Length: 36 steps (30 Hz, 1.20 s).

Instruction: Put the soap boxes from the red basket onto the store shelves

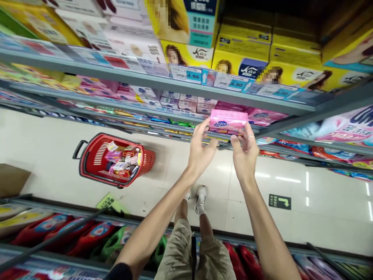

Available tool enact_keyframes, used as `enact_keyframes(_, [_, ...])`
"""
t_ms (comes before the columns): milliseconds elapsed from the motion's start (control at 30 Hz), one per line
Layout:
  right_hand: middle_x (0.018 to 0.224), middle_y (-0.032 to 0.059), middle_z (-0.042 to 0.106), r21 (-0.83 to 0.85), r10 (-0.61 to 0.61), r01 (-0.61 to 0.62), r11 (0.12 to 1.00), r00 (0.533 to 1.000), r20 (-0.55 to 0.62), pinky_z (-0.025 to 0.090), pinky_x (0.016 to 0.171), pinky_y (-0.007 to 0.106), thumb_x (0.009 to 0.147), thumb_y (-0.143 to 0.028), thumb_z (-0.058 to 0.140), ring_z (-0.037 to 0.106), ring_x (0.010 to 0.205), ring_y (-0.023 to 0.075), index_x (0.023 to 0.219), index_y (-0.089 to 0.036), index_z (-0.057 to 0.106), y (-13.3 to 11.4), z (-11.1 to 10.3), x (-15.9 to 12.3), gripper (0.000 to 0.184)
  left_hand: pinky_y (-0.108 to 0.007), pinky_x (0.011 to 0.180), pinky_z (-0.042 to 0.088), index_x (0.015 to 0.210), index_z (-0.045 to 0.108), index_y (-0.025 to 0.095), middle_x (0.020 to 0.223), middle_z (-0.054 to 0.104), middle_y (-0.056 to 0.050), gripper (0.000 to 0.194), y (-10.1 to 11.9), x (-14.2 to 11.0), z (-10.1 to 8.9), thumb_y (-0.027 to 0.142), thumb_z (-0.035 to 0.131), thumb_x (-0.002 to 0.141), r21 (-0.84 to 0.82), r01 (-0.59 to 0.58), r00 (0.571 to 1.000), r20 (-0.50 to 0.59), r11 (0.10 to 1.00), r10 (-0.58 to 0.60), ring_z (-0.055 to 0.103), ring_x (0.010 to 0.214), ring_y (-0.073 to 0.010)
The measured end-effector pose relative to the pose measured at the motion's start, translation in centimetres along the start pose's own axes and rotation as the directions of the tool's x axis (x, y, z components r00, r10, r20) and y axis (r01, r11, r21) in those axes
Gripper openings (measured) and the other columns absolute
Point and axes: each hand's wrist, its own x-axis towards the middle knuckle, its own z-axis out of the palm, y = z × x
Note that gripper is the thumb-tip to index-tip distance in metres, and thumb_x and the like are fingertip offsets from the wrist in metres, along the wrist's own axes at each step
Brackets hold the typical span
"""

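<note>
A pink wrapped packet (229,119) with blue lettering is held level between my two hands, just in front of a lower shelf. My left hand (201,149) has its fingertips against the packet's left end, with the thumb held apart below. At the right end, the fingers of my right hand (245,152) press on the packet, and a ring shows on one finger. Similar pink packets (266,116) lie on the shelf right behind it. Small pale boxed packs (188,103) stand in rows to the left.
A red shopping basket (90,159) with several small packs in it stands on the floor at left. Overhead, a shelf edge (122,72) carries yellow boxes (241,50). Behind me, another shelf holds red bottles (93,237). A cardboard box (13,181) sits at far left.
</note>
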Motion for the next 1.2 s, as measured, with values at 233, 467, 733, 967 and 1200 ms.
enact_keyframes(233, [0.154,0.0088,0.045,0.042,-0.115,0.117,0.992,0.993,-0.034,0.044,0.122,0.054,0.099,-0.052,0.062,0.054,0.143,0.0289,0.156,-0.04,0.048,1.3,0.2,1.3,0.06,-0.036,0.099,0.051,0.144,0.06,0.032,0.147,0.062,-0.005,0.068,0.4,0.8,1.3,0.005,0.057,0.082,0.007,0.026,1.0,-0.008,1.0,-0.026,0.061,0.126,-0.023])
enact_keyframes(467, [0.157,0.009,0.043,0.059,-0.133,0.135,0.989,0.99,-0.04,0.045,0.121,0.055,0.1,-0.049,0.06,0.052,0.146,0.0284,0.157,-0.038,0.046,1.6,0.9,2.0,0.059,-0.026,0.081,0.054,0.148,0.056,0.039,0.163,0.048,-0.002,0.072,0.7,1.8,1.7,0.009,0.064,0.083,-0.053,0.074,0.996,0.061,0.996,-0.07,0.065,0.122,-0.0218])
enact_keyframes(733, [0.159,0.0084,0.042,0.076,-0.153,0.159,0.984,0.985,-0.085,0.042,0.124,0.055,0.1,-0.046,0.06,0.051,0.147,0.027,0.154,-0.037,0.047,2.8,1.6,3.3,0.057,-0.026,0.084,0.056,0.153,0.05,0.043,0.168,0.041,-0.001,0.077,-1.3,3.4,1.6,0.011,0.067,0.085,-0.051,0.017,0.991,0.135,0.999,-0.01,0.066,0.121,-0.0213])
enact_keyframes(967, [0.164,0.0075,0.036,0.069,-0.157,0.167,0.984,0.979,-0.127,0.04,0.125,0.056,0.101,-0.05,0.056,0.046,0.151,0.027,0.157,-0.038,0.041,3.6,2.7,4.1,0.06,-0.025,0.084,0.056,0.155,0.047,0.043,0.169,0.039,-0.002,0.078,-2.3,4.0,2.0,0.013,0.068,0.085,-0.046,0.016,0.989,0.147,0.999,-0.009,0.062,0.128,-0.0232])
enact_keyframes(1200, [0.164,0.0086,0.035,-0.011,-0.172,0.172,0.985,0.973,-0.157,0.041,0.124,0.058,0.102,-0.053,0.052,0.046,0.15,0.0275,0.161,-0.038,0.034,3.8,3.4,4.6,0.063,-0.028,0.093,0.056,0.156,0.046,0.041,0.169,0.038,-0.002,0.079,-1.9,4.6,2.9,0.013,0.068,0.085,-0.051,0.062,0.99,0.126,0.997,-0.055,0.061,0.128,-0.022])
